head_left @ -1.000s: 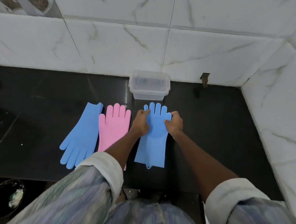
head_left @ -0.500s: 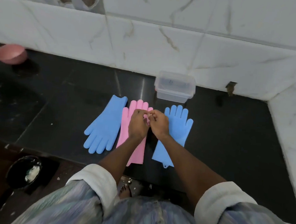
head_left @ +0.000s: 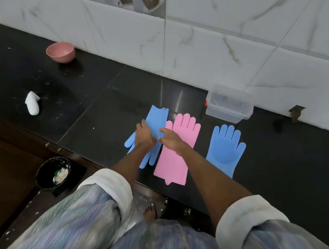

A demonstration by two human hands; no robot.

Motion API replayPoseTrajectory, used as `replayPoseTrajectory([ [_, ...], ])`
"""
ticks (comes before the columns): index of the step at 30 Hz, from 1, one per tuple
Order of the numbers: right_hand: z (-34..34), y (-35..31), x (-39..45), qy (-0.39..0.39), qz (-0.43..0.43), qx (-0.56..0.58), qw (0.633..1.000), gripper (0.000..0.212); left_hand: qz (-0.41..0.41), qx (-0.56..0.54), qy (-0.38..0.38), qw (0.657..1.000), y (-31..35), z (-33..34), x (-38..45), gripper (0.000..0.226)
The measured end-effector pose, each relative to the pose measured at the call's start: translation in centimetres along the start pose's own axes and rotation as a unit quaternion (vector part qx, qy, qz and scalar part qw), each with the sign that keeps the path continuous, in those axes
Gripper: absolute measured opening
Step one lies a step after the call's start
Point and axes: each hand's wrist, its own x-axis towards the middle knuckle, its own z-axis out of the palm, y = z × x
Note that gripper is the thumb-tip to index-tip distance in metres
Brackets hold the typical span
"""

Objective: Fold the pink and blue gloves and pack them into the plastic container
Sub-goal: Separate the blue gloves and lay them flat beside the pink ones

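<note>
Black glossy counter (head_left: 103,109) w/ marble wall tiles behind. Nothing folded or packed yet: clear plastic box (head_left: 229,105) at wall, lid on. Pink glove (head_left: 177,159) lies flat just below-left of box, blue gloves either side: left blue glove (head_left: 157,118), right blue glove (head_left: 225,146). All look like soft, rubbery silicone. Left hand (head_left: 144,134) & right hand (head_left: 171,140) rest on left blue glove, fingers loose; can't tell if pinching.

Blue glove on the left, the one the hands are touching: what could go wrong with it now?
The left blue glove lies right against the pink glove, and the right hand spans both, so folding may drag the pink one askew. The plastic container looks small and its lid seems on, so a loose fold might not fit.
</note>
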Motion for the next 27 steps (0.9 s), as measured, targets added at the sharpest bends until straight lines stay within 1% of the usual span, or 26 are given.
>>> replayPoseTrajectory([
  [1,0.1,0.1,0.0,0.001,-0.002,-0.005,1.000,0.057,-0.024,-0.036,0.000,0.999,0.1,-0.2,0.2,0.088],
  [2,0.2,0.2,0.1,0.004,-0.005,-0.004,1.000,0.057,-0.046,-0.057,-0.002,0.997,0.2,-0.3,0.5,0.083],
  [3,0.2,0.2,0.1,0.007,-0.009,0.002,1.000,0.056,-0.060,-0.055,-0.006,0.997,0.3,-0.4,0.8,0.071],
  [5,0.2,0.3,0.0,0.003,-0.015,0.020,1.000,0.058,-0.057,-0.002,0.000,0.998,0.4,-0.5,1.1,0.041],
  [6,0.1,0.2,0.0,-0.003,-0.018,0.025,1.000,0.057,-0.041,0.038,0.031,0.998,0.6,-0.5,1.1,0.030],
  [7,0.0,0.1,0.1,-0.007,-0.021,0.040,0.999,0.053,-0.023,0.071,0.077,0.994,0.9,-0.4,1.0,0.025],
  [8,-0.2,0.2,0.0,0.000,-0.020,0.078,0.997,0.046,-0.004,0.085,0.129,0.988,1.4,-0.2,0.7,0.024],
  [9,-0.4,0.3,0.0,0.021,-0.013,0.138,0.990,0.038,0.015,0.081,0.176,0.981,2.0,0.0,0.2,0.023],
  [10,-0.7,0.3,-0.3,0.053,0.003,0.216,0.975,0.032,0.035,0.062,0.210,0.975,2.9,0.1,-0.3,0.023],
  [11,-1.2,0.3,-0.7,0.083,0.025,0.304,0.949,0.030,0.063,0.039,0.239,0.968,3.8,0.1,-0.6,0.024],
  [12,-1.9,0.4,-1.1,0.102,0.045,0.378,0.919,0.034,0.102,0.013,0.263,0.959,4.6,0.1,-1.0,0.024],
  [13,-2.7,0.8,-1.4,0.104,0.060,0.424,0.898,0.040,0.153,-0.022,0.269,0.951,5.3,0.0,-1.3,0.022],
  [15,-4.5,1.8,-2.1,0.077,0.083,0.452,0.885,0.053,0.258,-0.113,0.241,0.929,6.6,0.0,-1.9,0.017],
  [16,-5.3,2.4,-2.6,0.055,0.095,0.455,0.884,0.055,0.308,-0.135,0.218,0.916,7.3,0.0,-2.3,0.017],
  [18,-7.0,3.7,-3.5,0.029,0.098,0.472,0.876,0.049,0.391,-0.144,0.168,0.893,8.5,0.8,-2.9,0.024],
  [19,-7.8,4.2,-3.9,0.028,0.085,0.495,0.864,0.047,0.414,-0.166,0.134,0.885,8.9,1.4,-3.2,0.024],
  [20,-8.7,4.8,-4.5,0.026,0.066,0.537,0.841,0.048,0.418,-0.187,0.106,0.883,9.3,2.1,-3.6,0.020],
  [21,-9.7,5.3,-5.1,0.021,0.046,0.585,0.809,0.052,0.390,-0.237,0.067,0.887,9.7,2.6,-4.2,0.014],
  [22,-10.6,6.0,-5.6,0.017,0.020,0.620,0.784,0.054,0.353,-0.271,0.017,0.895,9.9,3.2,-4.5,0.017],
  [23,-11.5,6.6,-6.0,0.028,-0.005,0.630,0.776,0.051,0.315,-0.301,-0.034,0.899,9.8,3.8,-4.8,0.024],
  [24,-12.3,7.5,-6.4,0.060,-0.025,0.621,0.781,0.043,0.299,-0.313,-0.071,0.899,9.6,4.5,-5.1,0.026],
  [25,-13.0,8.4,-6.7,0.107,-0.038,0.607,0.787,0.033,0.287,-0.333,-0.115,0.891,9.3,5.2,-5.2,0.021],
  [26,-13.5,9.3,-7.2,0.155,-0.041,0.600,0.784,0.031,0.281,-0.346,-0.155,0.882,8.9,5.8,-5.3,0.018],
  [27,-14.0,10.1,-7.7,0.198,-0.034,0.596,0.777,0.035,0.258,-0.363,-0.192,0.875,8.9,6.4,-5.6,0.020],
])
